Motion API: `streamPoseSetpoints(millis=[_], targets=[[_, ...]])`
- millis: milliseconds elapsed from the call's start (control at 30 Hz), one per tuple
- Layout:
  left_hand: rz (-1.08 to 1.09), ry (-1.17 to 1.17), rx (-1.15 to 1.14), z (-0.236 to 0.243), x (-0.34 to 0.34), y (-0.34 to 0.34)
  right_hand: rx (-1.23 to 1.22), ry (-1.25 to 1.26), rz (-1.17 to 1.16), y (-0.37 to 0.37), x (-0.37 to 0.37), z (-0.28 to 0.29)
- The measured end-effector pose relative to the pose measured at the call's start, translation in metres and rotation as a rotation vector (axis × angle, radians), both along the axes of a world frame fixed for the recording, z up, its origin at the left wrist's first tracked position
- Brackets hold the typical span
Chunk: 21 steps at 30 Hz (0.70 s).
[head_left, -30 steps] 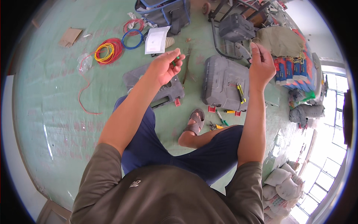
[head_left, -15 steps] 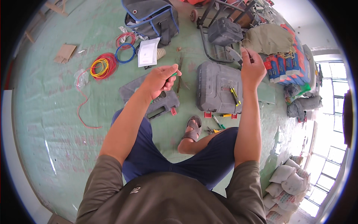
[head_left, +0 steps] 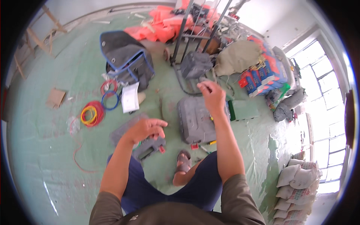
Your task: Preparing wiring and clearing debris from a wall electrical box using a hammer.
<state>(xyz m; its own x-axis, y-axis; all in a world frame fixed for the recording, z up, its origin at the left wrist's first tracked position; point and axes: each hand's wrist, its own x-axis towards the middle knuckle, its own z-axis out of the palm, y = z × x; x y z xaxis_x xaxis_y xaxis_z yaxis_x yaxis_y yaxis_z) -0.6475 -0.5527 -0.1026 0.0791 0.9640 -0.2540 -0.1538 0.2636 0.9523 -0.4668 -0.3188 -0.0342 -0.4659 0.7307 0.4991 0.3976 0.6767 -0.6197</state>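
My left hand hangs over the smaller dark grey tool case on the floor, with its fingers loosely stretched and apart. I see nothing in it. Something small and green shows just below that hand, apparently on the case. Raised above the larger grey tool case, my right hand has thumb and fingertips pinched together. Whatever may be between them is too small to make out. The right forearm hides part of the larger case.
Coiled red and yellow wire, a blue coil and a white packet lie to the left. A grey bag and a hand trolley stand farther back. A green box sits at right; stacked sacks are near the window.
My left hand has opened its fingers, and the green piece seen in it no longer shows. Both hands sit lower in the picture. The view has tilted up, showing more of the room's far side.
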Motion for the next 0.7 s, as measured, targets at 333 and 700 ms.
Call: streamPoseSetpoints(millis=[333,700], targets=[[-0.107,-0.160,0.007,0.005,0.016,0.001,-0.144,-0.185,0.010,0.013,0.014,-0.002],[0.035,-0.057,0.009,0.008,0.029,0.007,-0.204,-0.285,0.247,-0.006,-0.001,-0.010]])
